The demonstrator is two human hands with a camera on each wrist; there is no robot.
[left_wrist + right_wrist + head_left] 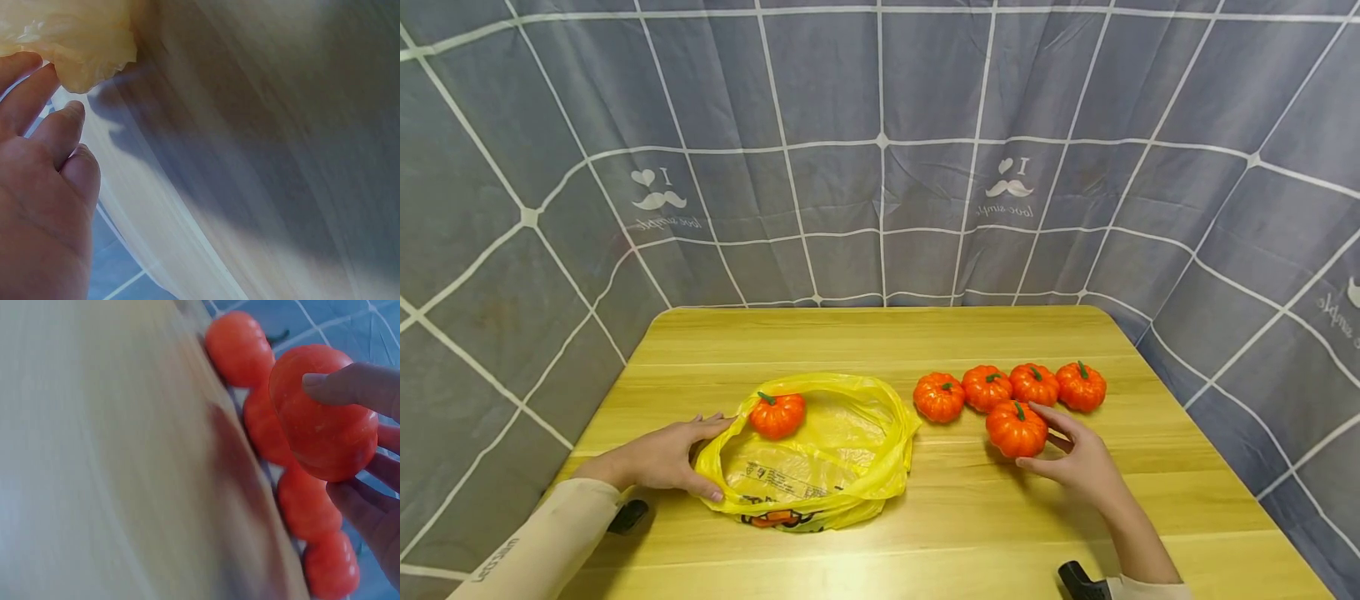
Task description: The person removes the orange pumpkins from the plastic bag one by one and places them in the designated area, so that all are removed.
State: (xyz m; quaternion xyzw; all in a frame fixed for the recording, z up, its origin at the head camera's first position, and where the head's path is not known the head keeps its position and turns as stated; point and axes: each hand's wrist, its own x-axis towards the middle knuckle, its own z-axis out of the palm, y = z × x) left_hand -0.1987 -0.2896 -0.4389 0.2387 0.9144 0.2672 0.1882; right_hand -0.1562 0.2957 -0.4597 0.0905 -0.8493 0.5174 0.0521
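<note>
Four toy pumpkins point(987, 389) sit right of the plastic bag point(891, 467) the relaxed left hand point(666, 456) touches; seemingly a bagging step, the right hand point(1082, 467) gripping another pumpkin point(1017, 430) that needs carrying inside.

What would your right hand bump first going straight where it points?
Probably the row's second pumpkin from the left, though the held pumpkin may be lifted enough to pass over.

Was enclosed at the back and both sides by hanging grey-blue cloth point(827, 75), creased. Bore a grid of white lines point(882, 141), with pale moustache-and-heart prints point(1009, 189) and mirrored lettering point(1006, 211). Was furnished in front with a bench point(880, 337) of yellowish, banded wood grain, rounded at its far corners. Caught a whitish sheen of light point(850, 575) toward the near side.
</note>
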